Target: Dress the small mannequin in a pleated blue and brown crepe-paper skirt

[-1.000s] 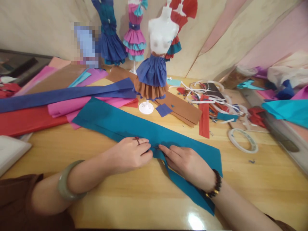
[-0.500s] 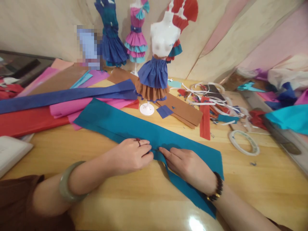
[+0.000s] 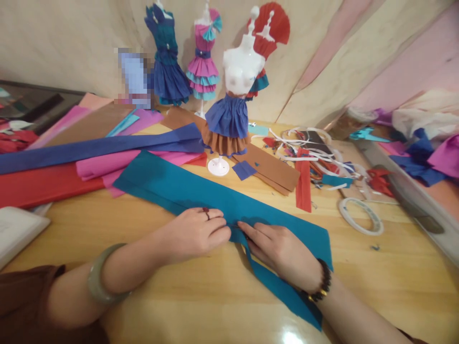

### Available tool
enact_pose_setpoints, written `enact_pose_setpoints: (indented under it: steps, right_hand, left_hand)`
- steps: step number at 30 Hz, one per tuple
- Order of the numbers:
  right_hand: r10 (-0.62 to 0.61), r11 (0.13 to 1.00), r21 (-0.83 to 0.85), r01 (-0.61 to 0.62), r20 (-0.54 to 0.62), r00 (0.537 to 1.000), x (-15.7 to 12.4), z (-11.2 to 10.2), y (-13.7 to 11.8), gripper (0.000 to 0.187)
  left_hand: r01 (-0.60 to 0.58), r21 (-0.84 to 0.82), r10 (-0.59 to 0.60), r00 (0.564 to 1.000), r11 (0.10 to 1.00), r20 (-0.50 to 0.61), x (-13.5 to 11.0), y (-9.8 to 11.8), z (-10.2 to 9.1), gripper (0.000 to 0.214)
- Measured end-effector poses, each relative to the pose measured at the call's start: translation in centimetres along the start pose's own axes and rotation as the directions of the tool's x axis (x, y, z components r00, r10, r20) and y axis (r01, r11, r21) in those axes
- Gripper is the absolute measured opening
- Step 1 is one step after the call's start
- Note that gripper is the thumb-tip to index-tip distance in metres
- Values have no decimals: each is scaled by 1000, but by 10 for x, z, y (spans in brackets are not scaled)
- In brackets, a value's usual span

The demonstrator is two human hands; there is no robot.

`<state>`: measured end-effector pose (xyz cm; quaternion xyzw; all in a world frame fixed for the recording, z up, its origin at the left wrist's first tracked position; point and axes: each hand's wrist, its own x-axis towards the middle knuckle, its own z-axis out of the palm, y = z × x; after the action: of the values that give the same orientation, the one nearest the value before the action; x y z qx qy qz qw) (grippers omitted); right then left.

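A long teal crepe paper strip point(image 3: 186, 188) lies diagonally across the wooden table point(image 3: 387, 282). My left hand point(image 3: 195, 232), with a ring and a jade bangle on its wrist, pinches the strip's near edge with closed fingers. My right hand point(image 3: 281, 248), with a dark bead bracelet, pinches the same edge right beside it. Their fingertips almost touch. A torn or folded flap of the teal paper runs under my right wrist toward me.
A white mannequin point(image 3: 229, 102) in a blue and brown paper skirt stands behind the strip. Dressed mannequins point(image 3: 168, 62) line the back wall. Blue, pink and red paper sheets point(image 3: 46, 181) lie at left. A tape roll point(image 3: 356, 215) and paper scraps point(image 3: 315, 157) lie at right.
Both hands stay pinched on the teal paper's edge. The view has tilted slightly, so the scene sits a little lower in the frame.
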<state>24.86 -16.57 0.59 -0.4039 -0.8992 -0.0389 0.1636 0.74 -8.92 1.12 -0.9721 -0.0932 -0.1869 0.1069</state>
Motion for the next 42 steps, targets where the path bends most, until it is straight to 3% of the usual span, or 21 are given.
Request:
enact_pose_setpoints:
  steps: [7, 14, 22, 42]
  right_hand:
    - [12, 998, 55, -13, 17, 1000, -4, -3, 5, 32]
    - [-5, 999, 35, 5, 22, 1000, 0, -4, 3, 33]
    - [-5, 1000, 12, 5, 16, 1000, 1, -4, 0, 35]
    - [48, 993, 112, -50, 13, 999, -3, 1, 5, 34]
  left_hand:
    - [30, -56, -26, 998, 998, 63, 1, -1, 2, 18]
    - [10, 0, -10, 1000, 1000, 17, 0, 4, 3, 20]
    - [14, 44, -16, 999, 999, 51, -1, 5, 3, 22]
    - [13, 41, -15, 999, 999, 42, -3, 4, 0, 21]
